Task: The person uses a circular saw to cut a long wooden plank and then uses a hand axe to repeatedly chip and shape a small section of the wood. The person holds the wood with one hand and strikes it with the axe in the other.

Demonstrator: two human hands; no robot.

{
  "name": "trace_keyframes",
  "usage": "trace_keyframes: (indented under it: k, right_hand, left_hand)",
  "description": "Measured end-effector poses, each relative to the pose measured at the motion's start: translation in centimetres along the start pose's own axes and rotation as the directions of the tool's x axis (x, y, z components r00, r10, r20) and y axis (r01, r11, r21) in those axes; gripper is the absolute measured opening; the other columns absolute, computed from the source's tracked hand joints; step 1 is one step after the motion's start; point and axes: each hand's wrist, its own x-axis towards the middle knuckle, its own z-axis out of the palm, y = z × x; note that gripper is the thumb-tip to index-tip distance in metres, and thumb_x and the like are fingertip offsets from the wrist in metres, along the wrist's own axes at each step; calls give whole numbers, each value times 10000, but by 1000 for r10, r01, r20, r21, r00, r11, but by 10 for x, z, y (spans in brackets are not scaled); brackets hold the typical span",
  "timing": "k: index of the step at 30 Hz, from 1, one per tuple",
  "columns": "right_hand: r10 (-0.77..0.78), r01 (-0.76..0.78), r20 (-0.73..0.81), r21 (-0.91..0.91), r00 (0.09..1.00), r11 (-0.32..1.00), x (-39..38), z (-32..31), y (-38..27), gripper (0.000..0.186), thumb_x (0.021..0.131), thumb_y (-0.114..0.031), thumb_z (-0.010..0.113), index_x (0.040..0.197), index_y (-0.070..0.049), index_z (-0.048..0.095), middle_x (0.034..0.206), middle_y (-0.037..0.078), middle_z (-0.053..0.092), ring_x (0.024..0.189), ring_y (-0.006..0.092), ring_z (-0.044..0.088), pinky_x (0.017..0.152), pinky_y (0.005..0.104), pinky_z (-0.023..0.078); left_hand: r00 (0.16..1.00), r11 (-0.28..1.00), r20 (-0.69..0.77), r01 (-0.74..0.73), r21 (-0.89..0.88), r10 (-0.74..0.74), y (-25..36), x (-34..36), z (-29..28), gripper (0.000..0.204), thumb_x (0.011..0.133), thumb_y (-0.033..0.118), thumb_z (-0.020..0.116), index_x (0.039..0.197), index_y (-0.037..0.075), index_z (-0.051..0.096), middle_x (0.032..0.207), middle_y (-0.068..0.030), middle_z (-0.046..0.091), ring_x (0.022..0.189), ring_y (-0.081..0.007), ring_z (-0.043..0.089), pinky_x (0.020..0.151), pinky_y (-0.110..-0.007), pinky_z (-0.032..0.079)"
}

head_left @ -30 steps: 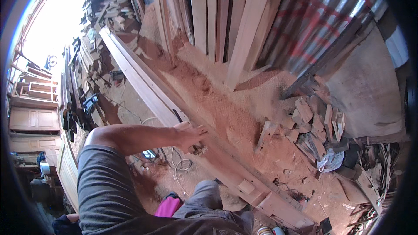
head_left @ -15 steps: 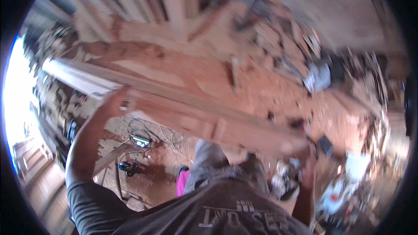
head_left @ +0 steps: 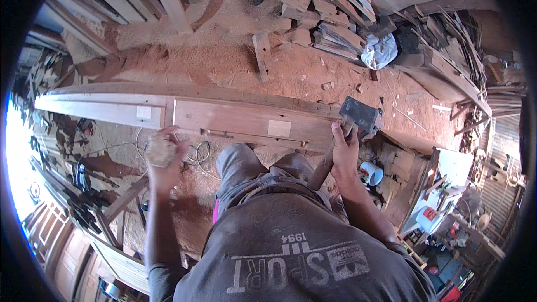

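Note:
A long wooden workpiece [head_left: 235, 116] lies crosswise in front of my legs, with a narrow seam left of its middle and pale rectangular patches on its face. My right hand [head_left: 345, 148] is closed round the wooden handle [head_left: 321, 170] of a mallet. Its dark, blocky head [head_left: 359, 114] is at the workpiece's right end; whether they touch is unclear. Just below the seam, my left hand [head_left: 169, 162] is smeared by motion. A pale tan rounded patch [head_left: 160, 152] shows against it, and I cannot make out whether the fingers hold it.
Timber planks [head_left: 168, 0] lean at the far left. Wood offcuts [head_left: 335, 19] and a white plastic bag [head_left: 380, 51] lie on the sawdust-covered ground beyond. A cable [head_left: 198, 154] loops below the workpiece. To the right are a white bucket [head_left: 371, 173] and a cluttered bench [head_left: 450, 168].
The workpiece, gripped by both hands before, now lies more level and farther from me. My left hand has come off it. My right hand has left its end and taken hold of the mallet.

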Motion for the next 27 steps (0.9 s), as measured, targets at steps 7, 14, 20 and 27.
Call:
trace_keyframes:
  k: [7,14,20,27]
  right_hand:
    - [-86,103,339,-31,937,994,28,-54,-10,384,979,-206,693,1263,31,588,1145,90,665,1048,166,612,945,312,473]
    - [-90,218,541,-177,836,960,30,-110,-66,286,988,-194,688,1151,33,629,1054,74,700,964,136,664,833,305,548]
    - [-92,333,633,-274,768,902,21,-130,-104,409,968,-257,711,1186,59,568,982,107,697,788,135,667,685,293,564]
    - [-136,520,819,-216,557,827,-13,-103,-173,436,979,-279,693,1182,79,549,839,87,649,569,121,605,531,287,517]
  left_hand:
    - [998,334,24,5,-943,53,53,-41,157,129,1014,176,631,953,101,546,721,27,457,583,-85,410,532,-252,346]
    - [991,405,-121,-90,-910,-52,60,-35,231,296,1047,289,587,828,114,491,604,22,397,489,-91,339,476,-264,278]
    - [922,444,-293,-158,-882,-254,67,-36,246,365,1032,328,620,758,131,483,579,39,383,466,-78,336,438,-262,249]
    - [878,516,-400,-222,-827,-264,79,-40,256,354,1002,265,680,745,138,472,579,51,421,451,-63,384,415,-256,270]
